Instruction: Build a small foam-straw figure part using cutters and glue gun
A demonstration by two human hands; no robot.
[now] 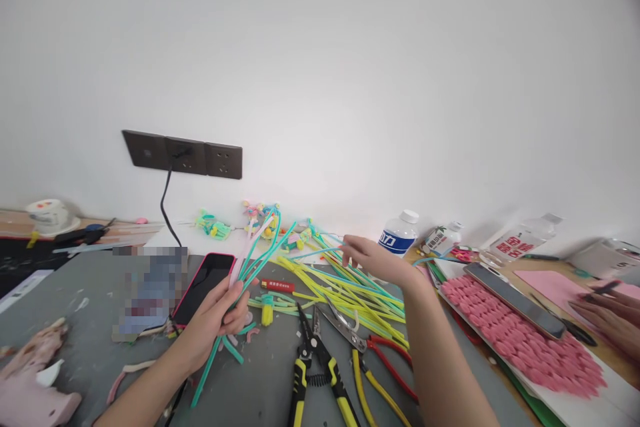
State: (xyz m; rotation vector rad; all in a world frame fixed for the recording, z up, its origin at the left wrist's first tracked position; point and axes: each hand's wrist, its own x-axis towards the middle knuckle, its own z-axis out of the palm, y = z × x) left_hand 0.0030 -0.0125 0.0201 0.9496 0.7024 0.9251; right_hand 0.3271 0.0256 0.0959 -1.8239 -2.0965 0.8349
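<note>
My left hand [227,310] is closed round a loose bundle of teal and pale pink pipe cleaners [245,267], whose ends stick out above and below the fist. Over the far side of a pile of yellow and green pipe cleaners [345,287], my right hand [373,259] pinches a thin light blue pipe cleaner [317,253] that stretches leftward. A small yellow-green pipe cleaner piece [267,310] and a red lighter [277,286] lie between the hands. Closer to me are black-and-yellow wire strippers [315,360] and pliers with red handles [395,353].
A phone [205,287] lies left of my left hand, beside a blurred-out item. Finished pipe cleaner figures [213,225] line the wall. At right stand a water bottle [399,233] and a pink puffy mat [525,333] bearing another phone [515,300]. Another person's hands [610,313] are far right.
</note>
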